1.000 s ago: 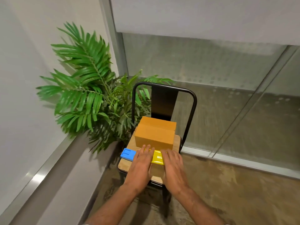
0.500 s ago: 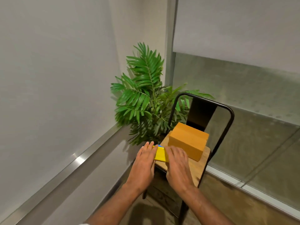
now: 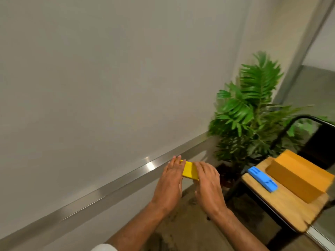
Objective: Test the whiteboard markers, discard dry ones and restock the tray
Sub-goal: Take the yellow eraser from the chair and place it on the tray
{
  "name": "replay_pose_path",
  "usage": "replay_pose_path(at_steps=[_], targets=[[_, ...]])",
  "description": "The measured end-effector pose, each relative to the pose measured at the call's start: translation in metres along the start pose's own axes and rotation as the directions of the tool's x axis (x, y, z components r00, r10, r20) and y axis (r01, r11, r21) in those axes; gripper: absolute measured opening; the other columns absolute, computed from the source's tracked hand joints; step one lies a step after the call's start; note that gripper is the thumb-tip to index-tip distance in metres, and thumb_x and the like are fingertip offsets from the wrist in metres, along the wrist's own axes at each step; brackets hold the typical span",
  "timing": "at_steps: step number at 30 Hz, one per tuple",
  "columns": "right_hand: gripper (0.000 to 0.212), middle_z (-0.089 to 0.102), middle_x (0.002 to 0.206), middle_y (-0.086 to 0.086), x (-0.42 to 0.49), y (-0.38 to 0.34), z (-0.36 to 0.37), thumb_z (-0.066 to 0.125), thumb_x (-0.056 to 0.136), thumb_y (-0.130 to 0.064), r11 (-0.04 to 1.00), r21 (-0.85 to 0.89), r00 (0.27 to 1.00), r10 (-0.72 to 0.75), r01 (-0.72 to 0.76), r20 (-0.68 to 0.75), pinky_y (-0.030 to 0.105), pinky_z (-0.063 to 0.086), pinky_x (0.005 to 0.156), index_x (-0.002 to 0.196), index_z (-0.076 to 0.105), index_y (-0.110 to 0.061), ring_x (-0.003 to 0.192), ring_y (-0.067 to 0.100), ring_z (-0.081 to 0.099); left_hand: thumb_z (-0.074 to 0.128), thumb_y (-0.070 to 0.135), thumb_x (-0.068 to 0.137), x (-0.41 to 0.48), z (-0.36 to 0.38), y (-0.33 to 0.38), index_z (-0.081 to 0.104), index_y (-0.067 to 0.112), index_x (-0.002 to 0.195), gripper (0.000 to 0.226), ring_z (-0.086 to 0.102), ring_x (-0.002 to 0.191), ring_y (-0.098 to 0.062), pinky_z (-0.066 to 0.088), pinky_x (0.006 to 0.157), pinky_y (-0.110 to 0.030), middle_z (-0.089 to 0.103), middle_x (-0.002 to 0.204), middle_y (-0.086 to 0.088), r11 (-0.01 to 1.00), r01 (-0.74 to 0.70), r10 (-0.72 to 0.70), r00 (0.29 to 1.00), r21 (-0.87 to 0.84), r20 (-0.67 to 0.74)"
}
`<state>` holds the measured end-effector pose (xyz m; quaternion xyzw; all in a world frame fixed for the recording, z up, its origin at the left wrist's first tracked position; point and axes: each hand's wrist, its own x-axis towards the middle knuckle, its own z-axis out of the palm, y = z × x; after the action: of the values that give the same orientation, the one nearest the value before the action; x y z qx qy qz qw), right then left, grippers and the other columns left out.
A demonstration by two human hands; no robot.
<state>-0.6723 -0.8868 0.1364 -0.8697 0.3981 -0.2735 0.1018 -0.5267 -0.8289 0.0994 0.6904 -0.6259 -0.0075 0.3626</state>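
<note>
No readable writing anywhere. Both hands hold a yellow box [image 3: 190,170] between them at 6 o'clock, in front of the metal rail [image 3: 101,192]: left hand [image 3: 170,180] and right hand [image 3: 208,182] flat, fingers extended, pressing its two sides. Blue box [image 3: 262,178] at 4 o'clock on the chair seat [image 3: 282,205], beside an orange box [image 3: 299,178].

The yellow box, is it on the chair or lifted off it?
Lifted off: the yellow box is held between both hands, in the air left of the chair.
</note>
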Motion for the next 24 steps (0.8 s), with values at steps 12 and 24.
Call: replay_pose_path(at_steps=[12,24], targets=[[0.072,0.056,0.131,0.007,0.016,-0.135,0.089,0.073,0.071,0.006,0.954,0.157,0.942,-0.282,0.255,0.180,0.045,0.041,0.107,0.137,0.050,-0.013,0.122,0.027,0.051,0.045,0.009,0.108,-0.090,-0.101,-0.082,0.024,0.025,0.161,0.059,-0.002,0.155,-0.001,0.005,0.126,-0.026,0.010,0.166,0.013,0.926,0.345,-0.312,0.928,0.152,-0.203],[0.081,0.058,0.126,0.004,0.012,-0.224,0.146,0.071,0.061,0.014,0.791,0.328,0.756,-0.601,0.516,0.260,0.041,0.042,0.104,0.134,0.052,-0.015,0.116,0.025,0.053,0.045,0.012,0.107,-0.161,-0.145,-0.111,0.029,0.020,0.159,0.055,0.011,0.157,-0.012,0.016,0.128,-0.036,0.022,0.167,0.005,0.756,0.625,-0.517,0.753,0.196,-0.407]])
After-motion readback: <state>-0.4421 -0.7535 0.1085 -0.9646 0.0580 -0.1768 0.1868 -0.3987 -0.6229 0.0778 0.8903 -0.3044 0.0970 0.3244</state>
